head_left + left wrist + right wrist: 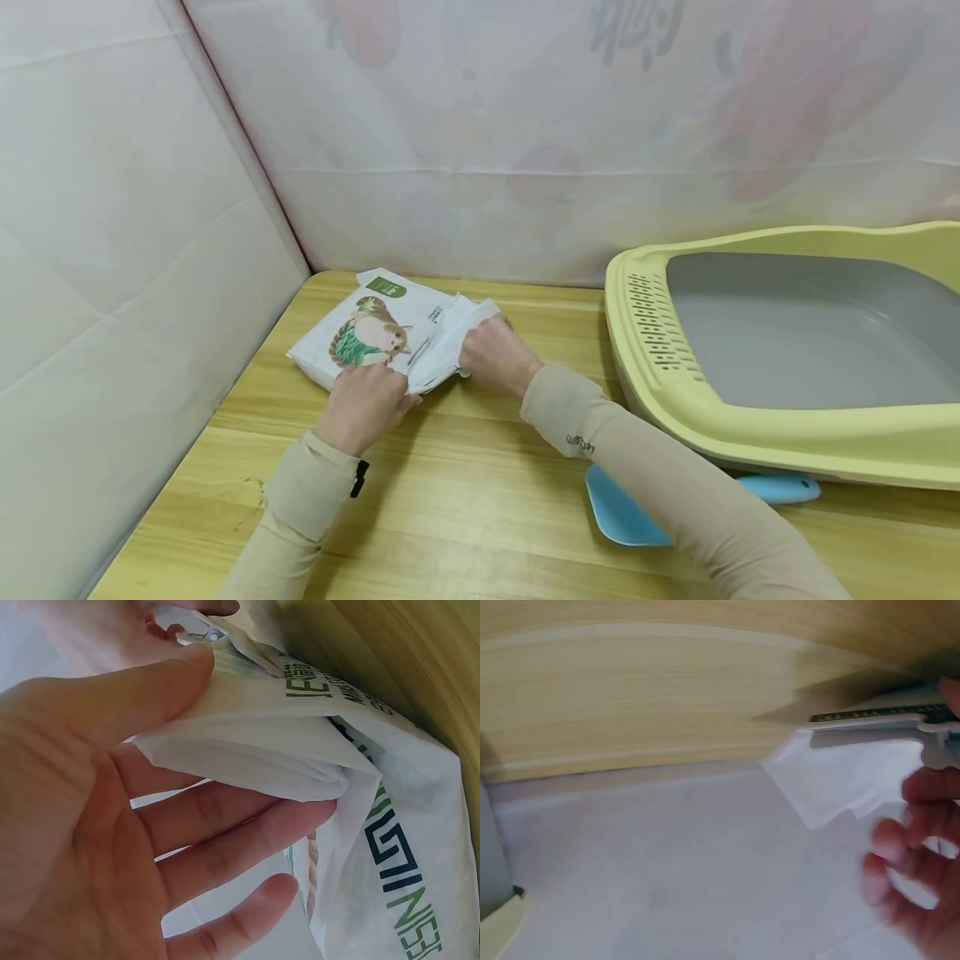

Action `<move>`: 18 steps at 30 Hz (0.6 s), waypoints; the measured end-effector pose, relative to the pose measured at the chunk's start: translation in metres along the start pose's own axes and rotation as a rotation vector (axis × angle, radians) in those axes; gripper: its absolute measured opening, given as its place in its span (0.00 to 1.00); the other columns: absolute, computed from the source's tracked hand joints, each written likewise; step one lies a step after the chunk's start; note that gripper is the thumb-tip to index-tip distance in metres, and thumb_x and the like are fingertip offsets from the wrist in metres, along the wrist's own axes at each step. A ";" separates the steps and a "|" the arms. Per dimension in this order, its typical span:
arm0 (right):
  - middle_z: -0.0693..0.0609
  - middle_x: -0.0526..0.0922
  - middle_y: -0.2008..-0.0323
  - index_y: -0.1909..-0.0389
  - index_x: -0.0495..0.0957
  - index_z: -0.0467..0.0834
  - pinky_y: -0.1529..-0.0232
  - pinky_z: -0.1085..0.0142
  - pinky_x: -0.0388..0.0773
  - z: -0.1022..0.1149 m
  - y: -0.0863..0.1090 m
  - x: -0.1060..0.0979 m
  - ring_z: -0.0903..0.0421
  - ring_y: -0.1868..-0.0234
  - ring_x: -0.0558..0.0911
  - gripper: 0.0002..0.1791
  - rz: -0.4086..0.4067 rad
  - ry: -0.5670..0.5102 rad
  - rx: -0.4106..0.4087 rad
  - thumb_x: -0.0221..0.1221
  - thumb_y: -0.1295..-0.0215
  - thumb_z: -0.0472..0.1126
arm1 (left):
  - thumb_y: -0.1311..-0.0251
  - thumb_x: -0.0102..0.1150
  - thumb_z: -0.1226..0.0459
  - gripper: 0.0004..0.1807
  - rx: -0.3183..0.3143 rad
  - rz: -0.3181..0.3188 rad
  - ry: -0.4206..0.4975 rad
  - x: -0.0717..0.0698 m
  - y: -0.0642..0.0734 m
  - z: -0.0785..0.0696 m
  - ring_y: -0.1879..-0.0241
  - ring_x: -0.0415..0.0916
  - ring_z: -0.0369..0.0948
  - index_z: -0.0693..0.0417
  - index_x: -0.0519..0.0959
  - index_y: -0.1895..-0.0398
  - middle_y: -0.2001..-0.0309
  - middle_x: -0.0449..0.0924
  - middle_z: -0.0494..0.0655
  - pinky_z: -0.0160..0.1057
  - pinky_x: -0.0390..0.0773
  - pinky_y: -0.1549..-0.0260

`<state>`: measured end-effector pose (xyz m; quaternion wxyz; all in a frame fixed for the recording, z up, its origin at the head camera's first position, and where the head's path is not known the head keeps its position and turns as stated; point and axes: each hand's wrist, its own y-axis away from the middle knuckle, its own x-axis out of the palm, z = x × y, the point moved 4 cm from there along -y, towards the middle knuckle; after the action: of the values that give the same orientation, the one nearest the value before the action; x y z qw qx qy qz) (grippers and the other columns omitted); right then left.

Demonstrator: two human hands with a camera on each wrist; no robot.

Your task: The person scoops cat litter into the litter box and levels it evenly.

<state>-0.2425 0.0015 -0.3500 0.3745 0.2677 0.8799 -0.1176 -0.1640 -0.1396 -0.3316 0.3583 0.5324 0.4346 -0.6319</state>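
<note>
A white printed bag with a cat picture and a green label lies on the wooden table near the back left corner. My left hand pinches its near edge; the left wrist view shows a fold of white film between the thumb and the fingers. At the bag's right end my right hand grips the crumpled film. The right wrist view shows that hand's curled fingers at the bag's edge. Whether the bag is torn open cannot be made out.
A yellow-rimmed litter box with a grey inside stands on the right. Partly under my right forearm lies a blue scoop, its handle beside the box's front edge. Pale fabric walls rise behind and to the left.
</note>
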 end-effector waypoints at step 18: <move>0.57 0.78 0.82 0.83 0.79 0.51 0.80 0.68 0.69 -0.020 0.020 0.005 0.60 0.83 0.63 0.12 -0.116 -0.093 -0.153 0.61 0.43 0.35 | 0.42 0.72 0.54 0.21 -0.009 0.003 0.030 0.000 -0.002 0.000 0.85 0.70 0.43 0.56 0.77 0.84 0.85 0.70 0.45 0.47 0.76 0.82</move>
<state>-0.2467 0.0280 -0.3397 0.4268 0.1814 0.8820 -0.0841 -0.1659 -0.1392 -0.3316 0.3550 0.5409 0.4420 -0.6213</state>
